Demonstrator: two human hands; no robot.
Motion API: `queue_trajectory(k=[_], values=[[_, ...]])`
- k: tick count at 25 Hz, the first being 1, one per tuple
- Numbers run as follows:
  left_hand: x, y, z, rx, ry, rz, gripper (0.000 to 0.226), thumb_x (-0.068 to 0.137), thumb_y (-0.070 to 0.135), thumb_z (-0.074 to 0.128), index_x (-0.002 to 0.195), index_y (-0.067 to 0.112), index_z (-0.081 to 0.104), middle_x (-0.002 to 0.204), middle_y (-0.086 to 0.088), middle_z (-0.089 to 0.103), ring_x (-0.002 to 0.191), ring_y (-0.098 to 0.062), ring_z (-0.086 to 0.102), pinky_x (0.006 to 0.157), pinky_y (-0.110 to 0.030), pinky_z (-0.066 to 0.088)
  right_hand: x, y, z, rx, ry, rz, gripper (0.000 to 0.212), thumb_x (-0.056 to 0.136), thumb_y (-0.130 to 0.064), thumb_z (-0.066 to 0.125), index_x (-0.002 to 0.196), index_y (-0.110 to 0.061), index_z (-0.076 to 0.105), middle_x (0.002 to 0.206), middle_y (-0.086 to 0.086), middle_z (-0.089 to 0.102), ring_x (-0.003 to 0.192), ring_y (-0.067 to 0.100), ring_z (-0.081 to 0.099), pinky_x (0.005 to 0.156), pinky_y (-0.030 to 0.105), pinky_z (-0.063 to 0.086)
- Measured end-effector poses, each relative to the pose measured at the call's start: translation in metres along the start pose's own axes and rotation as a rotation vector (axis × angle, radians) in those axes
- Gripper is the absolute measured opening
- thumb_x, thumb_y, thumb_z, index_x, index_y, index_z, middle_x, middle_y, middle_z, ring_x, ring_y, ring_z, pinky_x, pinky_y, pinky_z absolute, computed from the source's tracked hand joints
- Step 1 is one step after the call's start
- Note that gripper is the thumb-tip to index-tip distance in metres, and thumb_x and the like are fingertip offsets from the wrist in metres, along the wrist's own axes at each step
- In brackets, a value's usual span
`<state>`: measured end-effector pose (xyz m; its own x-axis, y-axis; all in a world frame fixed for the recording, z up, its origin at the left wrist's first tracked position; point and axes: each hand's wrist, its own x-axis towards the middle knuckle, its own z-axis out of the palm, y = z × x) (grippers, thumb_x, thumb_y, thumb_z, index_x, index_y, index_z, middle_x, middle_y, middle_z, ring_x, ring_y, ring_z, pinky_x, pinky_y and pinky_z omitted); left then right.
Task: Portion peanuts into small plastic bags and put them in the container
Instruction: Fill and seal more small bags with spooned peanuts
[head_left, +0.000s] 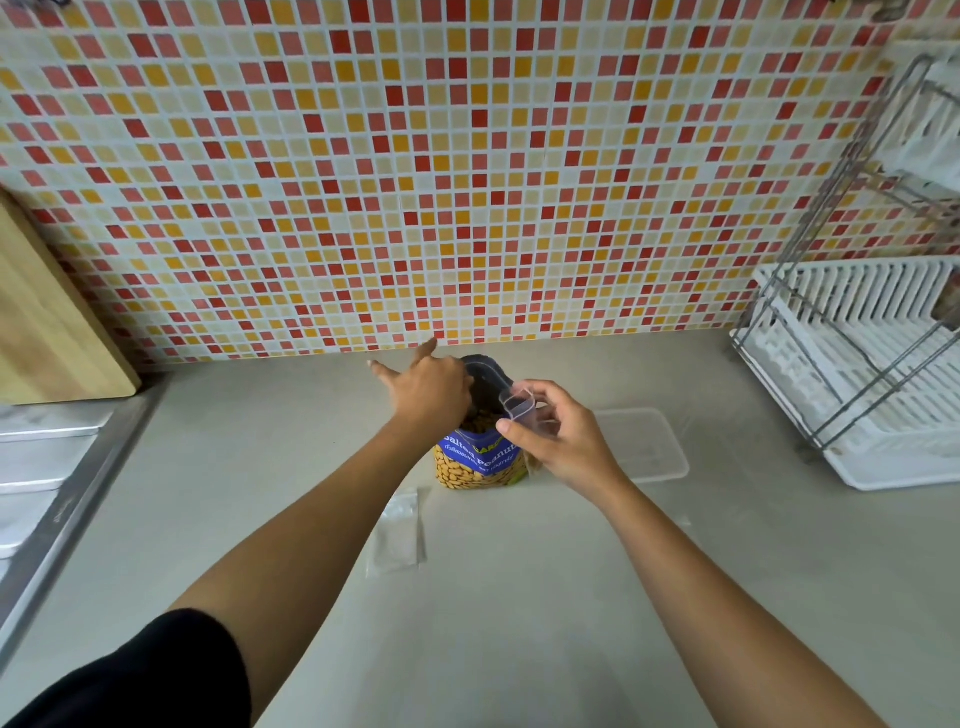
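Right hand (561, 441) pinches small plastic bag (519, 408) open at 3 o'clock of peanut bag (478, 462) mouth for filling; left hand (431, 389) reaches inside, probably scooping, grip hidden.

Counts on the counter
One left hand (431, 387), one right hand (558, 441), one peanut bag (478, 462), one small plastic bag (519, 408), one clear container (649, 447), one dish rack (883, 364), one cutting board (47, 322); the flat bags (397, 535) overlap and cannot be counted.

Left hand (434, 389) sits just left of and slightly ahead of right hand (558, 441). It's palm down, thumb and index splayed straight, other fingers dipped out of sight, so grip is unclear. Right hand pinches small bag (519, 408) between thumb and curled fingers. Both forearms bare, extended, converging. Black sleeve (156, 675) on left upper arm.
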<state>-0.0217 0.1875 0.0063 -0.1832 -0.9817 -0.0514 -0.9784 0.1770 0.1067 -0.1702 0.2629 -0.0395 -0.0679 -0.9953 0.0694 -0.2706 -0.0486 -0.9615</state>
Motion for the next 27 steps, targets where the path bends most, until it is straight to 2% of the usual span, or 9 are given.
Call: queue_trajectory(k=[2, 4, 6, 9, 14, 16, 18, 20, 27], values=[[0.001, -0.003, -0.003, 0.127, 0.097, 0.059, 0.028, 0.095, 0.032, 0.046, 0.115, 0.02, 0.061, 0.132, -0.002, 0.057, 0.146, -0.017, 0.014, 0.103, -0.074, 0.005, -0.001, 0.001, -0.002, 0.009, 0.011, -0.001, 0.05, 0.072, -0.04, 0.075, 0.116, -0.027, 0.056, 0.109, -0.01, 0.066, 0.098, 0.01, 0.062, 0.076, 0.021, 0.052], [0.002, -0.005, -0.001, 0.158, 0.058, 0.074, 0.028, 0.093, 0.034, 0.047, 0.115, 0.021, 0.061, 0.13, -0.001, 0.058, 0.145, -0.019, 0.016, 0.102, -0.075, 0.006, 0.0, 0.003, -0.002, 0.014, 0.005, 0.004, 0.047, 0.075, -0.036, 0.074, 0.117, -0.027, 0.056, 0.11, -0.01, 0.066, 0.1, 0.011, 0.062, 0.077, 0.022, 0.052], [0.004, -0.006, 0.005, 0.03, -0.06, 0.008, 0.03, 0.093, 0.035, 0.048, 0.115, 0.02, 0.062, 0.131, -0.002, 0.056, 0.141, -0.022, 0.027, 0.102, -0.075, 0.008, -0.001, 0.004, 0.0, 0.027, 0.008, -0.003, 0.046, 0.075, -0.035, 0.074, 0.117, -0.028, 0.056, 0.113, -0.011, 0.065, 0.101, 0.011, 0.062, 0.08, 0.023, 0.052], [0.008, -0.006, 0.01, -0.273, -0.081, -0.154, 0.026, 0.093, 0.029, 0.047, 0.109, 0.019, 0.066, 0.114, -0.003, 0.062, 0.113, -0.025, 0.053, 0.106, -0.068, 0.021, -0.001, 0.002, 0.001, 0.035, 0.019, 0.001, 0.05, 0.072, -0.041, 0.073, 0.117, -0.028, 0.056, 0.116, -0.012, 0.064, 0.102, 0.009, 0.061, 0.081, 0.022, 0.052], [0.008, -0.016, 0.009, -0.519, -0.054, -0.185, 0.026, 0.092, 0.032, 0.051, 0.103, 0.016, 0.068, 0.091, -0.002, 0.063, 0.092, -0.023, 0.059, 0.096, -0.051, 0.044, 0.002, 0.003, -0.002, 0.016, 0.004, 0.019, 0.05, 0.078, -0.034, 0.073, 0.123, -0.021, 0.054, 0.121, -0.006, 0.062, 0.104, 0.011, 0.06, 0.081, 0.024, 0.052], [0.008, -0.019, 0.008, -0.604, -0.075, -0.146, 0.027, 0.093, 0.029, 0.052, 0.102, 0.01, 0.069, 0.087, -0.004, 0.064, 0.083, -0.02, 0.059, 0.082, -0.036, 0.051, 0.002, 0.004, -0.002, 0.013, 0.016, 0.01, 0.051, 0.078, -0.034, 0.073, 0.123, -0.02, 0.054, 0.121, -0.006, 0.062, 0.104, 0.011, 0.06, 0.081, 0.024, 0.052], [0.006, -0.02, 0.006, -0.692, -0.093, -0.136, 0.024, 0.094, 0.025, 0.052, 0.097, 0.007, 0.068, 0.079, -0.003, 0.062, 0.07, -0.013, 0.055, 0.064, -0.025, 0.046, 0.002, 0.004, -0.001, 0.007, 0.022, 0.004, 0.051, 0.077, -0.036, 0.073, 0.122, -0.021, 0.055, 0.119, -0.007, 0.063, 0.102, 0.011, 0.06, 0.08, 0.023, 0.052], [0.004, -0.02, 0.003, -0.786, -0.104, -0.166, 0.019, 0.093, 0.024, 0.054, 0.093, 0.008, 0.066, 0.071, 0.0, 0.058, 0.065, -0.01, 0.052, 0.057, -0.021, 0.042, 0.003, 0.005, -0.001, 0.008, 0.028, 0.001, 0.051, 0.076, -0.036, 0.074, 0.121, -0.021, 0.056, 0.117, -0.009, 0.064, 0.1, 0.01, 0.061, 0.079, 0.022, 0.051], [0.004, -0.03, -0.001, -0.965, -0.09, -0.18, 0.021, 0.093, 0.026, 0.055, 0.093, 0.008, 0.065, 0.075, 0.002, 0.062, 0.07, -0.01, 0.058, 0.058, -0.019, 0.044, 0.002, 0.005, -0.004, -0.011, 0.016, 0.009, 0.053, 0.076, -0.04, 0.073, 0.122, -0.023, 0.055, 0.12, -0.01, 0.063, 0.105, 0.01, 0.06, 0.084, 0.03, 0.054]])
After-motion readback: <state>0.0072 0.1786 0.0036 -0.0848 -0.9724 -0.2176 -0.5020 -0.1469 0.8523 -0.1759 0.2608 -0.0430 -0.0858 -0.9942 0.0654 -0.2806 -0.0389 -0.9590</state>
